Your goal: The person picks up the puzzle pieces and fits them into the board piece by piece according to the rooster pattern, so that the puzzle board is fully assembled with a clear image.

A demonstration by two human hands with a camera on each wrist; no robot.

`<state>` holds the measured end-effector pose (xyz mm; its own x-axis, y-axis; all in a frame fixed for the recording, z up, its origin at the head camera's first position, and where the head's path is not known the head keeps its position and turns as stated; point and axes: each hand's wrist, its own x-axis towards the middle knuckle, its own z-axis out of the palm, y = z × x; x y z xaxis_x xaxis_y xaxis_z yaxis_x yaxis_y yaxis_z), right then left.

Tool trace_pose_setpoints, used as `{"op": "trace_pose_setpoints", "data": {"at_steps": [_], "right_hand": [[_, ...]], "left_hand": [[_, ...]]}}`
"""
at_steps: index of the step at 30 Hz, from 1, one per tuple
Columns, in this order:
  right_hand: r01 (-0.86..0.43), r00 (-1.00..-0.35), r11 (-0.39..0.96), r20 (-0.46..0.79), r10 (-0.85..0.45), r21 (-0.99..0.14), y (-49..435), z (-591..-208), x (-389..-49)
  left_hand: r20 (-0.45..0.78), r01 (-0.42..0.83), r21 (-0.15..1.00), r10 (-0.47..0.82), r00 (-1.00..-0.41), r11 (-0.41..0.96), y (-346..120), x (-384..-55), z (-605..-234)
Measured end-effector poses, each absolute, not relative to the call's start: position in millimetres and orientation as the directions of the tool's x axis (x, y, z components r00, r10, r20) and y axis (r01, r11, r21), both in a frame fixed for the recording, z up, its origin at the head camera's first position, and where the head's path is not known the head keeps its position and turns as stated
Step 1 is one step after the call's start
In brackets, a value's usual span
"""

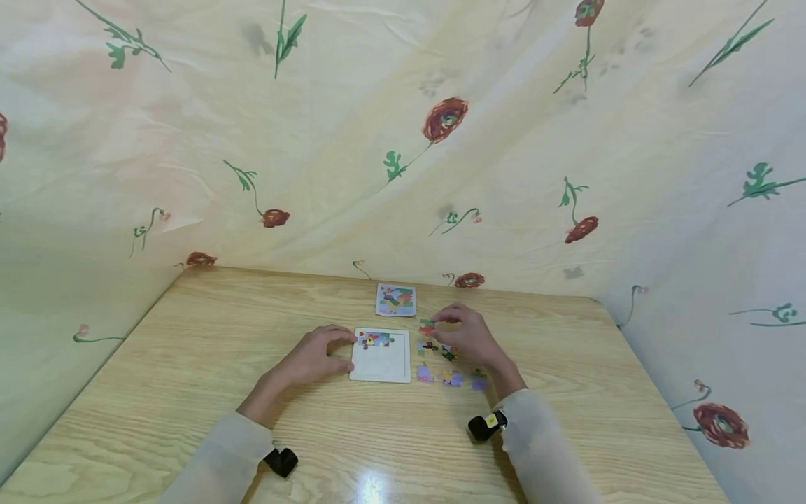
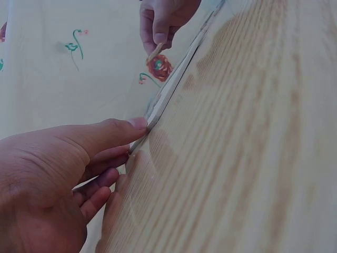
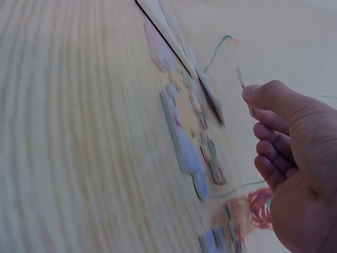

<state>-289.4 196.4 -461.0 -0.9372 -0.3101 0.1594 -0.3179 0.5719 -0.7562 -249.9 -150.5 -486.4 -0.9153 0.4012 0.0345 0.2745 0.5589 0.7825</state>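
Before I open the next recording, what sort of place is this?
Probably a makeshift recording booth: flower-printed cloth behind and beside a wood-grain table, plus black wrist-worn devices.

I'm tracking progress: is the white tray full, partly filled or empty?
Partly filled: the white tray holds puzzle pieces at upper left; the rest is bare.

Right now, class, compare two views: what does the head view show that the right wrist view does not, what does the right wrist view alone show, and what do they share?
Only the head view: the left grip at the side of the tray, the set pieces inside it, and both sleeves.

Only the right wrist view: the palm side of the right grip, and the held piece seen edge-on.

Both: the right grip, held piece, loose pieces, at least part of the tray, table and cloth.
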Motion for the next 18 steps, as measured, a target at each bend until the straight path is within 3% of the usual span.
{"op": "trace_pose_setpoints", "data": {"at_steps": [7, 18], "right_hand": [[-0.367, -0.912, 0.575, 0.162, -0.376, -0.731, 176.3, -466.1, -286.1], [-0.295, -0.934, 0.598, 0.093, -0.344, -0.745, 150.2, -471.9, -279.9]], "left_hand": [[0.030, 0.267, 0.789, 0.399, -0.917, 0.553, -151.4, -247.2, -483.9], [0.032, 0.280, 0.778, 0.408, -0.912, 0.563, -153.6, -242.4, -480.3]]}}
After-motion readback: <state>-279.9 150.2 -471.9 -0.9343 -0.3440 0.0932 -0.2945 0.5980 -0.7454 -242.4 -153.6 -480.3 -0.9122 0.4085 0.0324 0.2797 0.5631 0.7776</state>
